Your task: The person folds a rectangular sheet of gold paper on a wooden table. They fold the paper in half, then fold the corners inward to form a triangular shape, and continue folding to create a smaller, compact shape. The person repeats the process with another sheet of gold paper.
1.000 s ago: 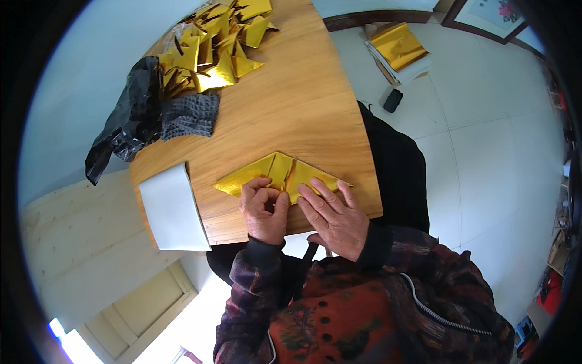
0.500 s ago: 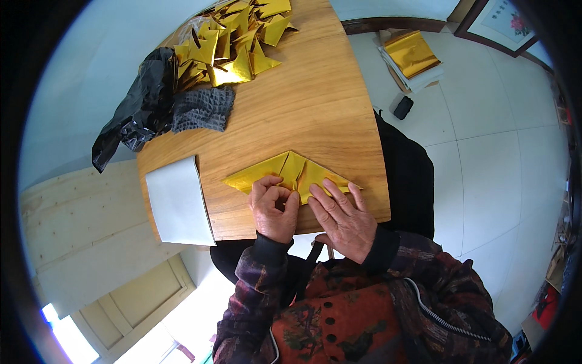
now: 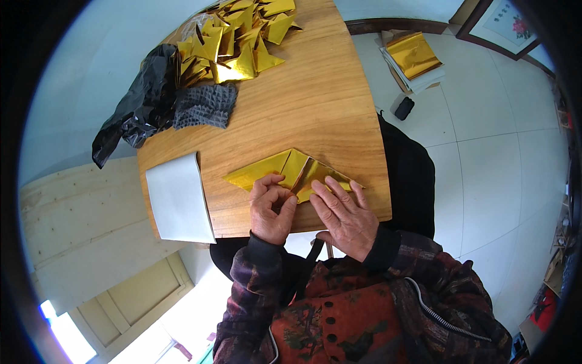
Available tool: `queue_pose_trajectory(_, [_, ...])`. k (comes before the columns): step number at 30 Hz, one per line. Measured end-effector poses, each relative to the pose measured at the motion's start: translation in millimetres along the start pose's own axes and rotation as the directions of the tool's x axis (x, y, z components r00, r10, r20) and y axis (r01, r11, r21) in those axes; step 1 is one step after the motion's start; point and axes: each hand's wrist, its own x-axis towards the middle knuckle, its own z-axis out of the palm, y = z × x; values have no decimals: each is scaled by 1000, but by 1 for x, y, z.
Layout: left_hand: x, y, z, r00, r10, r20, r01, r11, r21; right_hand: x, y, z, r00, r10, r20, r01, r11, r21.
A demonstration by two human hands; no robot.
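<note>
A folded sheet of gold foil paper (image 3: 267, 170) lies near the front edge of the wooden table, in a wide, low triangle with a peak at its far side. My left hand (image 3: 270, 209) is at its near edge, fingers curled and thumb close to the forefinger, pinching the paper around the middle. My right hand (image 3: 345, 218) rests flat with fingers stretched out over the right half of the paper. A crease and a raised flap edge run down from near the peak between the hands. The fingers hide part of the near edge.
Left of the paper lies a white folded sheet (image 3: 177, 197). Farther back are a dark textured cloth (image 3: 206, 106), a black plastic bag (image 3: 142, 97) and a heap of folded gold pieces (image 3: 236, 45). On the floor at right, a gold-topped paper stack (image 3: 414, 56) sits near a small black object (image 3: 404, 108).
The right-hand flap of the gold paper now lies more opened, with its edge showing below the peak. The left thumb and forefinger have drawn closer together; the right hand has barely moved.
</note>
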Motion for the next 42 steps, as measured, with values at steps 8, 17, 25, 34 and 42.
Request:
queue_pose_trajectory(8, [0,-6,1,1000,7,5,-6,999,-34,1,0,-2,1000,-2,7,2,1000,1])
queue_pose_trajectory(17, [-1,-7,4,999,16,-30,-16,1000,-25,1,1,-1,1000,0,1,0,1000,8])
queue_pose_trajectory(25, [0,-6,9,996,32,-87,-28,998,53,2,0,0,1000,7,-28,-8,1000,-9])
queue_pose_trajectory(34, [0,-6,11,994,42,-99,-32,994,106,3,-1,-1,999,28,-25,-29,999,-25])
queue_pose_trajectory(42, [-1,-5,11,994,47,-102,-37,995,96,3,-1,0,999,43,-25,-44,998,-49])
